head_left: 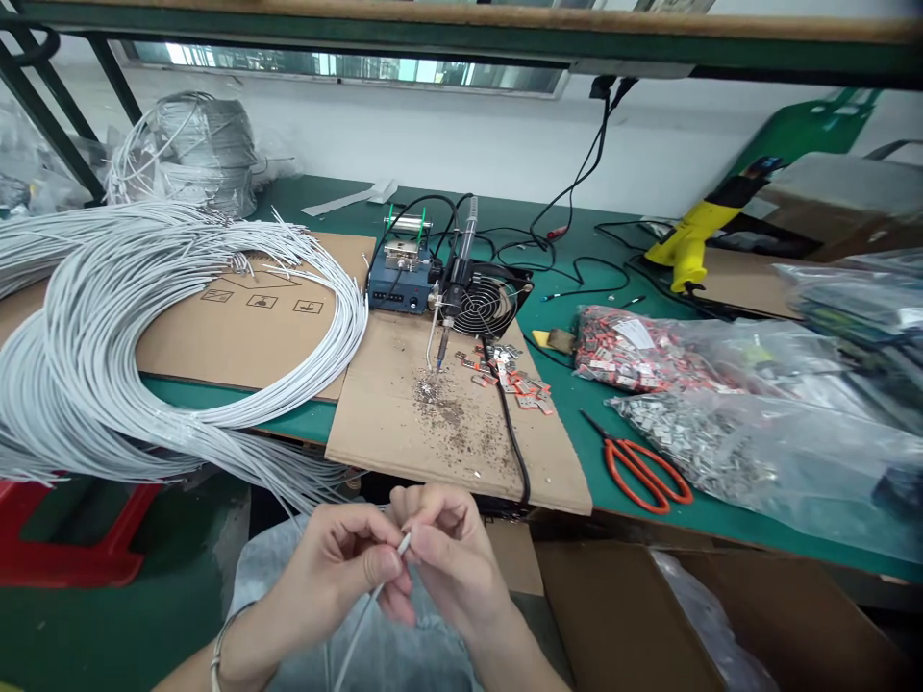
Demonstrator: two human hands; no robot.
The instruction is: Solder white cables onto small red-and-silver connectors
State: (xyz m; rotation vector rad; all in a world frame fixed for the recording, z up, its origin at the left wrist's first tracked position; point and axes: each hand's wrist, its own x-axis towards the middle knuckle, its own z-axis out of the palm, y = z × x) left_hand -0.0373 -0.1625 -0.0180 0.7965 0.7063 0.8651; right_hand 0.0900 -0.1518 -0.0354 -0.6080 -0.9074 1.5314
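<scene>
My left hand [353,557] pinches a thin grey-white cable [351,642] close to its end, above my lap. Fingertips of my right hand [454,557] meet that same end, closed around its tip. What the tip looks like is hidden between the fingers. Beyond my hands lies a cardboard sheet [389,423] strewn with dark crumbs and solder bits. Over it a soldering iron [454,288] points down from its stand, beside a blue solder feeder [399,279]. Small metal and orange connector pieces [523,384] are scattered at the sheet's right.
Big coils of grey-white cable [79,317] cover the bench's left. Orange-handled scissors [645,471] lie right, near plastic bags of small red parts [627,351] and metal parts [692,442]. A black cord [511,432] crosses the cardboard. A yellow heat gun [692,235] stands behind.
</scene>
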